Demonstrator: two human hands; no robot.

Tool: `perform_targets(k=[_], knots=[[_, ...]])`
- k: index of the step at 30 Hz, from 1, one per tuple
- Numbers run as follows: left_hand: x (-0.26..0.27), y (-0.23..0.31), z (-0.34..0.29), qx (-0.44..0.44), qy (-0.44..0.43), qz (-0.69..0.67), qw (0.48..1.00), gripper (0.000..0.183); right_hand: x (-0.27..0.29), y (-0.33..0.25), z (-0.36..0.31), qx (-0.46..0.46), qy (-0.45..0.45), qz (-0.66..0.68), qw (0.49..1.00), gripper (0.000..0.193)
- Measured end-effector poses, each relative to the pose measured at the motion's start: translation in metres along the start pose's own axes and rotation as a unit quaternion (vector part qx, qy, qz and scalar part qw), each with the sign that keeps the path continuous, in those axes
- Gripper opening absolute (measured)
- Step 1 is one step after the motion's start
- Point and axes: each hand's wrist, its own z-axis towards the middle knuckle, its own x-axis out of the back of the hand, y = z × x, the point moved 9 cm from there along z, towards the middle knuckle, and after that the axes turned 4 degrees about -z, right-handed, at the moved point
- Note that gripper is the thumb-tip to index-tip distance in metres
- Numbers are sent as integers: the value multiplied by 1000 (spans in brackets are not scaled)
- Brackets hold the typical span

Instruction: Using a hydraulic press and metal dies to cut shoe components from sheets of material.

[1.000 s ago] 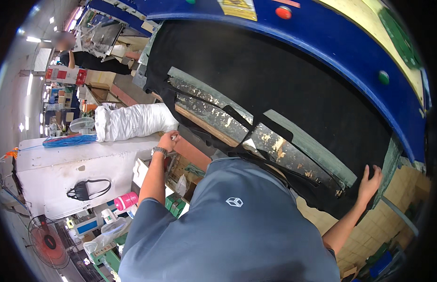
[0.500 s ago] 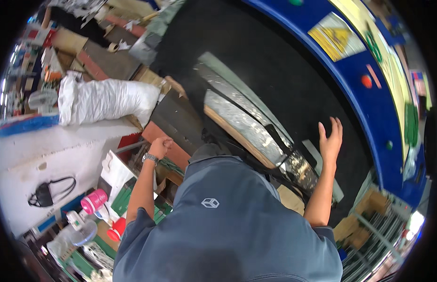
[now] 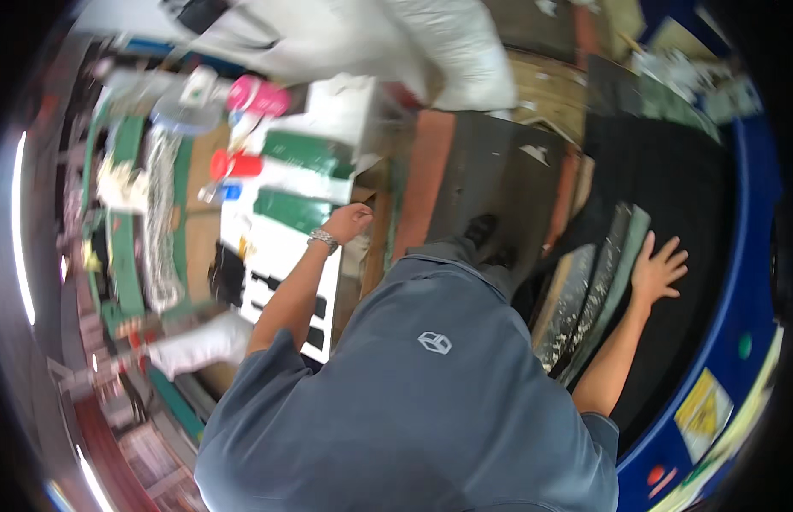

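Observation:
My left hand [image 3: 350, 222], with a metal watch [image 3: 324, 240] on the wrist, is held out over the edge of a white table. Its fingers curl loosely inward, and nothing shows in them. Closest to it is a green board [image 3: 292, 206] on the table. My right hand [image 3: 659, 270] is open, fingers spread, over a black surface [image 3: 688, 192]; whether it touches that surface I cannot tell. Beside this hand runs a grey-green strip [image 3: 620, 266], with a worn, speckled metal strip [image 3: 564, 294] to its left.
The white table [image 3: 239, 294] at left carries a red container [image 3: 236, 165] and a pink jug [image 3: 258, 96]. A white sack [image 3: 465, 51] lies ahead. Dark floor [image 3: 503, 162] with an orange-brown strip [image 3: 429, 175] stretches before me. A blue curved edge [image 3: 749, 222] bounds the right side.
My view and body have turned left, bringing the white table closer. The right hand has spread its fingers wider and sits lower over the black surface. My left hand stays curled.

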Motion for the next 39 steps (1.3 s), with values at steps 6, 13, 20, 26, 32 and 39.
perform_targets(k=[6,13,20,26,32,39], knots=[[-57,-131,-122,164,8,-237,958,27,38,-123,27,203,41,137,969,72],[11,-202,-96,216,240,-430,843,32,142,-177,-60,306,125,437,836,29],[121,-292,25,180,303,-593,724,44,158,-290,-204,422,-76,425,797,17],[194,-421,114,209,388,-636,633,51,95,-329,-307,372,-240,313,840,21],[198,-467,190,185,282,-772,538,62,53,-299,-365,261,-318,279,868,27],[196,-485,222,63,304,-823,476,33,54,-301,-388,148,-357,271,882,28]])
